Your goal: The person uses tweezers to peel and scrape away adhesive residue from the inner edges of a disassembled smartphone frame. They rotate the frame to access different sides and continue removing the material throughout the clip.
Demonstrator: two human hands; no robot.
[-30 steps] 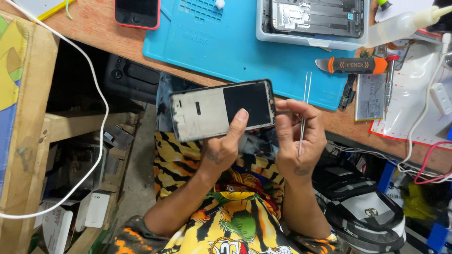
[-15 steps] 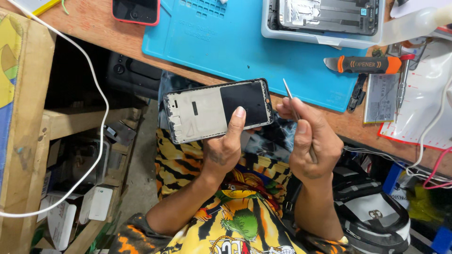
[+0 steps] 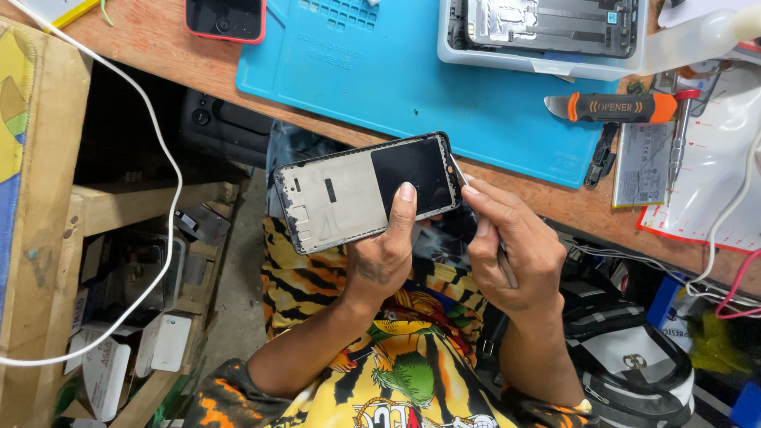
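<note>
My left hand [image 3: 386, 255] holds a phone frame [image 3: 357, 190] with its inner side up, grey metal on the left and a black panel on the right, my thumb pressing on the black part. My right hand [image 3: 514, 246] grips thin metal tweezers [image 3: 462, 177] whose tip touches the frame's right edge. Both hands are over my lap, just in front of the wooden bench edge.
On the bench lies a blue work mat [image 3: 412, 79], a grey tray with an opened phone body [image 3: 547, 28], a red-cased phone [image 3: 226, 17], an orange-and-black opener tool [image 3: 614, 107], a screwdriver [image 3: 679, 139] and papers [image 3: 697, 182]. A white cable [image 3: 158, 158] hangs left beside wooden shelves [image 3: 47, 198].
My right hand has tilted the tweezers down from upright and brought their tip to the right edge of the frame. The left hand keeps holding the frame about where it was.
</note>
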